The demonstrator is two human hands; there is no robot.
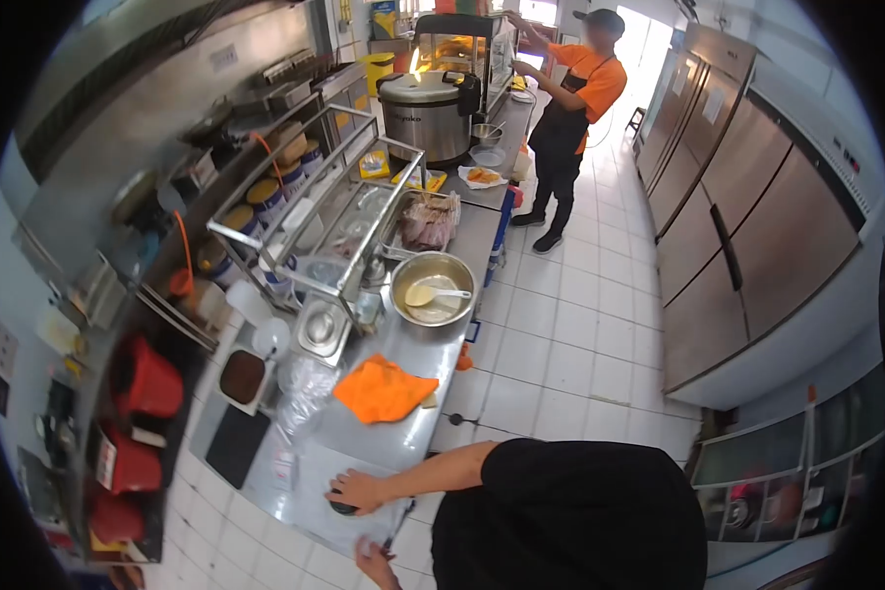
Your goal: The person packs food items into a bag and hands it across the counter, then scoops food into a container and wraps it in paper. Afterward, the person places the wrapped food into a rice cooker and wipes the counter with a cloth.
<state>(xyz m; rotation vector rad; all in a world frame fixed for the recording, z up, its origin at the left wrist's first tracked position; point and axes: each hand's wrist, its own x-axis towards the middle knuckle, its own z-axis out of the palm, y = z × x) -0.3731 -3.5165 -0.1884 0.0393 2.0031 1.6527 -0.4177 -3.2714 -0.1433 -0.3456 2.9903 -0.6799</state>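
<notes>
One dark item [342, 508], seven o'clock in view, on a white sheet [320, 470]; right hand [362, 491] clasped over it. Left hand [373, 563], half past six, near the sheet's edge; grip: cannot tell. Stage, judged: handling underway, item not yet released; remainder not shown.

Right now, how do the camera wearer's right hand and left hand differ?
The right hand covers part of a dark object on the whitish sheet; the left hand is by the table edge, apart from that object. The right hand's forearm shows up to a black sleeve; the left hand's is mostly outside the frame. Both are bare.
</notes>
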